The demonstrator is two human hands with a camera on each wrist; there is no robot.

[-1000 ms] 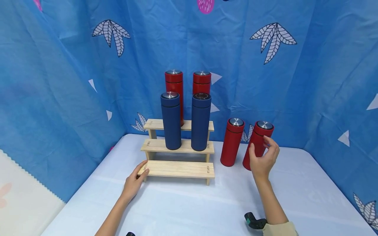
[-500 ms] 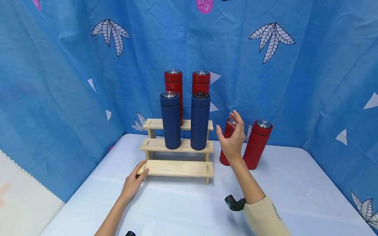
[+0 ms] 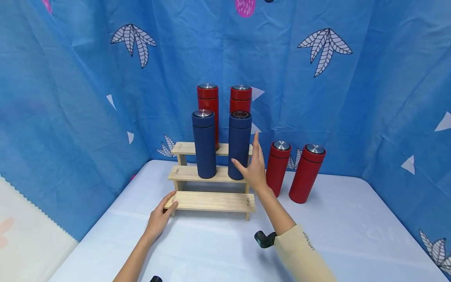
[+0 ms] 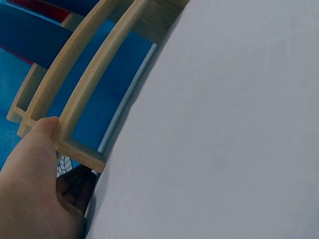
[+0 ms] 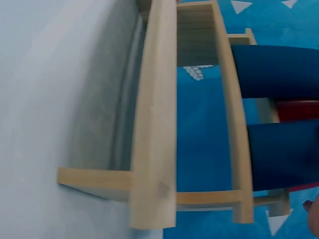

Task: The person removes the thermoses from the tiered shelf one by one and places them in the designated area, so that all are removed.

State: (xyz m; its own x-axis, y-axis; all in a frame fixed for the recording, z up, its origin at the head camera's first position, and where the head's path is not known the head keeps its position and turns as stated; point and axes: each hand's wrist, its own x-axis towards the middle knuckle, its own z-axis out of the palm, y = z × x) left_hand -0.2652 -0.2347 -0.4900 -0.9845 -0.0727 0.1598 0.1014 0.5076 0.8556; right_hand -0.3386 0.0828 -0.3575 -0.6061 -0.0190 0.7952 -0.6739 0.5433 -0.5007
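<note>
A three-step wooden display stand stands on the table. My left hand grips the left end of its lowest step; in the left wrist view the thumb lies against the wood, with the other fingers lower down at the stand's end. Two blue thermos bottles stand upright on the middle step, a left one and a right one. Beside the right blue bottle is my right hand, fingers extended upward along its right side and thumb overlapping its front. The right wrist view shows that bottle with a fingertip just below it.
On the top step, behind the blue bottles, stand two red thermos bottles, one left and one right. Two more red bottles, a nearer one and a farther-right one, stand on the white-covered table. Blue patterned cloth hangs around the table.
My right hand has moved left from the rightmost red bottle, past the other red one, to the right blue bottle. The left hand has kept its grip on the stand.
</note>
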